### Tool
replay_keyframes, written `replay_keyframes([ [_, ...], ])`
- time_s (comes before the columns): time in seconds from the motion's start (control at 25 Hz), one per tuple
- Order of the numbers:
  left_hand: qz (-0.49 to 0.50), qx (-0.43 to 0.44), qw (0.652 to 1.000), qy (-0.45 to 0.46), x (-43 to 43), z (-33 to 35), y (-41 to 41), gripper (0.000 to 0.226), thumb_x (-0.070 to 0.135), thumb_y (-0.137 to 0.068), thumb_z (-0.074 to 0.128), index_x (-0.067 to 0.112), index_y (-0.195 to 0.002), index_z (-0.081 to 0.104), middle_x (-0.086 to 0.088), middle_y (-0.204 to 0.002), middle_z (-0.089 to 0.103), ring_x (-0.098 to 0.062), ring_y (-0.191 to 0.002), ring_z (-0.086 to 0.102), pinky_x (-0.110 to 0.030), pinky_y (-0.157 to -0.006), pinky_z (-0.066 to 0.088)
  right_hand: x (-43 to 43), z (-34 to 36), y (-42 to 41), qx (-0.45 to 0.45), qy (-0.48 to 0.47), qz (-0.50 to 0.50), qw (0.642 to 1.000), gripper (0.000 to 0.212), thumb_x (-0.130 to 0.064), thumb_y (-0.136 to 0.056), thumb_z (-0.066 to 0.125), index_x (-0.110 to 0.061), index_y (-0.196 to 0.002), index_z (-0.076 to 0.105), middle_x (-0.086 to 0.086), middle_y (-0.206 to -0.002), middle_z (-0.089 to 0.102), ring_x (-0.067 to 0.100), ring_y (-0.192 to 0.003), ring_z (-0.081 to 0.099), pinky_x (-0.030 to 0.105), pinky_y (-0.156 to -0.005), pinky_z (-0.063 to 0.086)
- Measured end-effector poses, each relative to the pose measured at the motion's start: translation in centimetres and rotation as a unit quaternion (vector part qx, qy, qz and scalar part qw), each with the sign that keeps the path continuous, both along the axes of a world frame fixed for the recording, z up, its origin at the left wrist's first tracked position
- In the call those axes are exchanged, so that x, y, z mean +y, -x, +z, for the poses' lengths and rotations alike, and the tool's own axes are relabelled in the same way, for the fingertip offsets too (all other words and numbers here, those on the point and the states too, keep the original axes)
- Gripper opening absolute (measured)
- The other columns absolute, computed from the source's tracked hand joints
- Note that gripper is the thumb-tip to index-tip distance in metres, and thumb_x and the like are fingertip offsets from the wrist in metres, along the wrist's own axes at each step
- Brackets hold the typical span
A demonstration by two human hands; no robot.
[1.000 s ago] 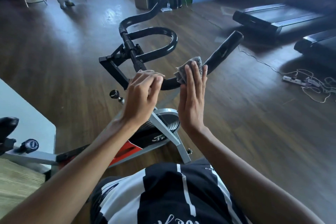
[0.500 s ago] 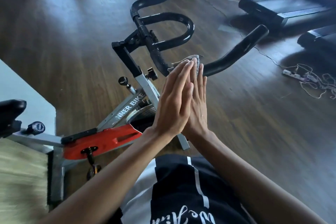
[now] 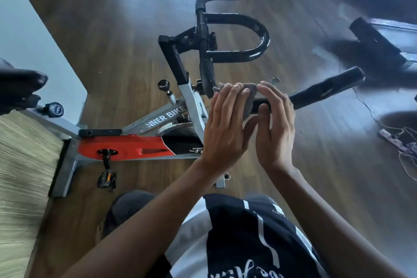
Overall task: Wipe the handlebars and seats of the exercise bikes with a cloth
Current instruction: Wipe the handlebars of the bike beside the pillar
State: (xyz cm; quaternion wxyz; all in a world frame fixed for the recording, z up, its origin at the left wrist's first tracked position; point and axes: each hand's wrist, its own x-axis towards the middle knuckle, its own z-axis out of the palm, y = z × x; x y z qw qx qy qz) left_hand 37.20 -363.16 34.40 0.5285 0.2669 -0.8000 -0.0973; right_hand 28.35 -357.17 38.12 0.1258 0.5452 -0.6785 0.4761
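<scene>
Head view of an exercise bike (image 3: 167,117) with silver frame and orange flywheel cover (image 3: 126,148), standing on a wooden floor (image 3: 112,29). The grey cloth (image 3: 250,100) is small, coarse-textured and crumpled; it drapes over the near tube of the black handlebars (image 3: 237,54), just inboard of the straight right-hand grip, with one ragged corner poking out to the left. The left hand (image 3: 225,133) lies across the cloth with fingers nearly straight, pressing it onto the tube, thumb stretched out beneath. The right hand (image 3: 276,128) sits just beside it, touching the cloth's right edge; its fingers arch over the tube and the thumb meets it from below, so the hand cups the handlebars rather than the cloth. The black seat (image 3: 20,83) is at the far left, well apart from both hands; a pedal (image 3: 107,179) hangs below the flywheel cover; a power strip (image 3: 392,140) with tangled leads and the end of a treadmill (image 3: 383,40) lie to the right.

Compared with half a second ago: the hands then stood upright and flat against each other, the cloth peeking out behind the fingertips; they are now parted and laid side by side over the tube. One second ago the left hand gripped the handlebars alone, away from the cloth; it now covers the cloth. The camera has tipped downward, bringing the pedal and the bike's base into view.
</scene>
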Motion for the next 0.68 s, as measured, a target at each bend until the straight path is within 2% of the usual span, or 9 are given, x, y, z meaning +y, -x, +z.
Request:
replay_keyframes([
  [0.08, 0.005, 0.010, 0.999, 0.036, -1.3, -0.6, 0.1, 0.043, 0.027, -0.103, 0.042, 0.002, -0.138, 0.040, -0.013, -0.144, 0.037, -0.030, -0.139, 0.035, -0.045, -0.121, 0.024, -0.3, -0.5, -0.1, 0.009, -0.004, -0.004, 1.000, 0.034, -0.004, -0.102, 0.042, -0.007, -0.133, 0.057, 0.005, -0.137, 0.059, 0.005, -0.129, 0.046, 0.051, -0.113, 0.033],
  [0.32, -0.118, 0.026, 0.989, 0.090, -5.9, -1.7, -1.8, 0.040, 0.030, -0.106, 0.033, 0.003, -0.133, 0.042, -0.012, -0.139, 0.038, -0.024, -0.140, 0.030, -0.039, -0.122, 0.019, -1.4, -1.2, -1.2, -0.008, 0.010, -0.073, 0.997, 0.036, -0.009, -0.102, 0.043, -0.008, -0.135, 0.057, 0.006, -0.135, 0.060, 0.018, -0.131, 0.050, 0.037, -0.122, 0.017],
  [0.48, -0.228, 0.027, 0.969, 0.091, -9.8, -2.2, -2.9, 0.045, 0.036, -0.107, 0.028, 0.003, -0.133, 0.040, -0.013, -0.140, 0.037, -0.010, -0.150, 0.015, -0.044, -0.120, 0.024, -2.6, -1.5, -3.2, -0.036, 0.020, -0.149, 0.988, 0.038, -0.023, -0.104, 0.039, -0.012, -0.135, 0.058, -0.007, -0.139, 0.053, 0.017, -0.142, 0.040, 0.035, -0.124, 0.008],
  [0.68, -0.361, 0.019, 0.926, 0.114, -15.0, -2.3, -2.9, 0.048, 0.038, -0.106, 0.025, 0.002, -0.136, 0.038, -0.014, -0.142, 0.036, -0.012, -0.151, 0.014, -0.046, -0.120, 0.025, -4.9, -1.6, -4.7, -0.048, 0.020, -0.260, 0.964, 0.044, -0.029, -0.106, 0.031, -0.013, -0.137, 0.058, -0.011, -0.143, 0.048, 0.016, -0.150, 0.025, 0.030, -0.124, -0.002],
])
